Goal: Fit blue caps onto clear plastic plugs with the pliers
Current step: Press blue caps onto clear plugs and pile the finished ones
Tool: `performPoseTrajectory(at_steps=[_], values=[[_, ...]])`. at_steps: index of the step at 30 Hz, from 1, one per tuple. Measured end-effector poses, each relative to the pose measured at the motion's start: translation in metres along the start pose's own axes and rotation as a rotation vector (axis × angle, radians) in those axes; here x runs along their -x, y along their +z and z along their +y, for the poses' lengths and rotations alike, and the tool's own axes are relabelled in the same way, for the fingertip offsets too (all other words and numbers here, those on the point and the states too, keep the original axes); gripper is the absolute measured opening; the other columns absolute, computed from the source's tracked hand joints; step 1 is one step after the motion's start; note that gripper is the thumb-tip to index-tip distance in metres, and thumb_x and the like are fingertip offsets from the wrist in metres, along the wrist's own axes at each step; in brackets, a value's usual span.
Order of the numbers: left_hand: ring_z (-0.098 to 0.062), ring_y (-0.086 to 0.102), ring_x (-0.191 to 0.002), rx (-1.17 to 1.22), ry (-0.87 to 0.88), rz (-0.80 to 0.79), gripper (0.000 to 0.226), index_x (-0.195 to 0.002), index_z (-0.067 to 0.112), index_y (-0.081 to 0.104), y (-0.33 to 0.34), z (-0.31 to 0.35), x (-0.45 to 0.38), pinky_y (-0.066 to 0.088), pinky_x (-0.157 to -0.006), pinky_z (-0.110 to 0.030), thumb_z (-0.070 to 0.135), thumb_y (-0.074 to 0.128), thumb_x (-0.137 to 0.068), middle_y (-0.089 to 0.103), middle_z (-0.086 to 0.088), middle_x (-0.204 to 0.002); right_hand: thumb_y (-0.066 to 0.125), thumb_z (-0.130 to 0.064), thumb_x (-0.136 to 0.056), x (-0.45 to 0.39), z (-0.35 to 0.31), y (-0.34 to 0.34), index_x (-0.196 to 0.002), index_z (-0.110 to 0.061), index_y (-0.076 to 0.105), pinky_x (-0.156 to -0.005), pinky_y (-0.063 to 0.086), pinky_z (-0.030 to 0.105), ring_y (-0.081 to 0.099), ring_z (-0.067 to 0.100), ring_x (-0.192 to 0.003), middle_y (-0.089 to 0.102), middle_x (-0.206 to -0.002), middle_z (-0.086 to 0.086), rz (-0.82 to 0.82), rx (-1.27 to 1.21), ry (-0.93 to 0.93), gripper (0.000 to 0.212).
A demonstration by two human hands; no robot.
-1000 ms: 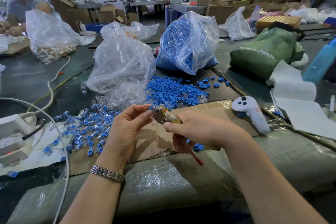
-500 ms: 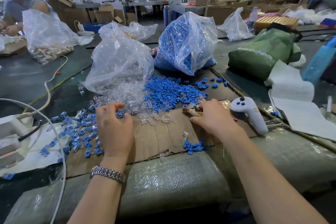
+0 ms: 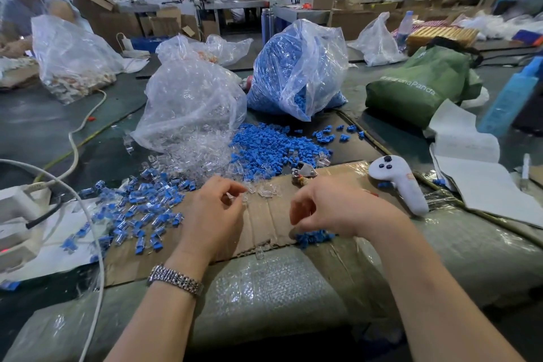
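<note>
My left hand (image 3: 217, 211) hovers over the cardboard sheet (image 3: 264, 223) and pinches a clear plug (image 3: 232, 197) between thumb and fingertips. My right hand (image 3: 332, 209) curls its fingers down onto a small heap of blue caps (image 3: 316, 236) at the cardboard's near edge; whether it grips one is hidden. The pliers (image 3: 302, 172) lie free on the cardboard beyond my right hand. A big spread of blue caps (image 3: 264, 150) and loose clear plugs (image 3: 199, 156) lies further back. Capped plugs (image 3: 138, 209) are heaped to the left.
A clear bag of plugs (image 3: 191, 103) and a bag of blue caps (image 3: 296, 67) stand behind the piles. A white controller (image 3: 399, 185) lies to the right, with papers (image 3: 484, 185) and a green bag (image 3: 420, 82) beyond. White cables (image 3: 73, 156) run along the left.
My right hand has let go of the pliers on the cardboard and drawn back to the small cap heap. My left hand moved right from the capped heap and picked up a clear plug.
</note>
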State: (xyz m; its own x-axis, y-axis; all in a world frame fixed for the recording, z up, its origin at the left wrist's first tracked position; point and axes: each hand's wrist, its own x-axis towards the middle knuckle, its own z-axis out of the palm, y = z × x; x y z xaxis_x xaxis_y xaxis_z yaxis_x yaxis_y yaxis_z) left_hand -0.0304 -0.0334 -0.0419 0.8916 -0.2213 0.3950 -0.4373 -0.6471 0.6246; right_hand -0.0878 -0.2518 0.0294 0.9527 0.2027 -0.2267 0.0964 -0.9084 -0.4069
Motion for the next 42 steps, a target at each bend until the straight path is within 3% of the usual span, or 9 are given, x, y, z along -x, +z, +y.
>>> performPoseTrajectory(at_steps=[2, 5, 7, 16, 22, 27, 32, 37, 42], values=[[0.003, 0.055, -0.081, -0.032, 0.065, -0.070, 0.019, -0.114, 0.031, 0.067, 0.003, 0.002, 0.000, 0.046, -0.065, -0.013, 0.029, 0.059, -0.096, 0.058, 0.014, -0.109, 0.082, -0.037, -0.083, 0.000, -0.003, 0.004, -0.093, -0.035, 0.073, -0.061, 0.047, 0.014, 0.061, -0.004, -0.074, 0.065, -0.082, -0.019, -0.008, 0.014, -0.004, 0.013], [-0.004, 0.050, -0.116, -0.165, 0.146, -0.162, 0.037, -0.138, 0.031, 0.058, 0.013, 0.001, -0.002, 0.045, -0.099, -0.025, 0.035, 0.052, -0.102, 0.054, 0.014, -0.134, 0.079, -0.032, -0.086, -0.001, -0.006, 0.009, -0.102, -0.032, 0.077, -0.080, 0.058, 0.031, 0.062, 0.005, -0.083, 0.062, -0.086, -0.018, 0.024, 0.087, 0.017, 0.016], [-0.007, 0.043, -0.122, -0.270, 0.185, -0.201, 0.042, -0.146, 0.033, 0.051, 0.018, 0.002, -0.003, 0.036, -0.106, -0.028, 0.036, 0.045, -0.105, 0.051, 0.015, -0.142, 0.077, -0.028, -0.088, 0.000, -0.008, 0.012, -0.101, -0.032, 0.078, -0.084, 0.058, 0.036, 0.062, 0.011, -0.087, 0.065, -0.090, -0.015, 0.063, 0.161, 0.024, 0.014], [-0.011, 0.049, -0.108, -0.306, 0.214, -0.121, 0.024, -0.123, 0.028, 0.064, 0.026, 0.007, -0.005, 0.041, -0.099, -0.030, 0.033, 0.057, -0.100, 0.058, 0.009, -0.117, 0.066, -0.020, -0.096, -0.004, -0.014, 0.026, -0.106, -0.019, 0.074, -0.082, 0.059, 0.041, 0.066, 0.025, -0.095, 0.070, -0.104, 0.004, 0.183, 0.336, 0.074, 0.013], [-0.009, 0.052, -0.091, -0.258, 0.184, -0.073, 0.009, -0.094, 0.027, 0.059, 0.021, 0.010, -0.004, 0.047, -0.087, -0.026, 0.031, 0.067, -0.096, 0.055, 0.009, -0.096, 0.061, -0.013, -0.097, -0.006, -0.018, 0.031, -0.102, -0.015, 0.068, -0.066, 0.043, 0.034, 0.058, 0.023, -0.090, 0.054, -0.097, 0.002, 0.260, 0.433, 0.004, 0.009], [-0.003, 0.052, -0.083, -0.228, 0.136, -0.073, 0.010, -0.096, 0.028, 0.055, 0.018, 0.010, -0.003, 0.050, -0.079, -0.018, 0.028, 0.066, -0.096, 0.053, 0.012, -0.095, 0.057, -0.029, -0.100, -0.007, -0.011, 0.024, -0.094, -0.023, 0.054, -0.079, 0.056, 0.037, 0.062, 0.018, -0.087, 0.065, -0.095, -0.003, 0.347, 0.184, -0.037, 0.009], [-0.002, 0.060, -0.083, 0.044, 0.004, -0.058, 0.021, -0.112, 0.023, 0.065, 0.011, 0.013, -0.002, 0.049, -0.074, -0.008, 0.016, 0.070, -0.094, 0.061, 0.007, -0.098, 0.073, -0.031, -0.093, -0.015, -0.002, 0.021, -0.091, -0.027, 0.070, -0.078, 0.055, 0.025, 0.064, 0.002, -0.078, 0.069, -0.082, -0.013, 0.443, -0.245, -0.061, 0.006], [-0.017, 0.075, -0.086, 0.586, -0.254, -0.160, 0.018, -0.096, 0.014, 0.077, -0.004, 0.012, 0.000, 0.061, -0.076, -0.024, -0.002, 0.071, -0.090, 0.071, -0.008, -0.104, 0.080, -0.018, -0.088, -0.021, -0.007, 0.022, -0.090, -0.023, 0.080, -0.071, 0.052, 0.016, 0.066, 0.000, -0.069, 0.073, -0.071, -0.014, 0.465, -0.596, -0.093, 0.005], [-0.025, 0.073, -0.098, 0.923, -0.338, -0.264, 0.032, -0.116, 0.012, 0.071, -0.011, 0.009, -0.001, 0.061, -0.083, -0.031, 0.007, 0.074, -0.085, 0.076, -0.009, -0.106, 0.074, -0.014, -0.093, -0.022, -0.011, 0.019, -0.097, -0.021, 0.078, -0.067, 0.049, 0.012, 0.064, -0.003, -0.069, 0.072, -0.073, -0.010, 0.460, -0.621, -0.130, 0.009]])
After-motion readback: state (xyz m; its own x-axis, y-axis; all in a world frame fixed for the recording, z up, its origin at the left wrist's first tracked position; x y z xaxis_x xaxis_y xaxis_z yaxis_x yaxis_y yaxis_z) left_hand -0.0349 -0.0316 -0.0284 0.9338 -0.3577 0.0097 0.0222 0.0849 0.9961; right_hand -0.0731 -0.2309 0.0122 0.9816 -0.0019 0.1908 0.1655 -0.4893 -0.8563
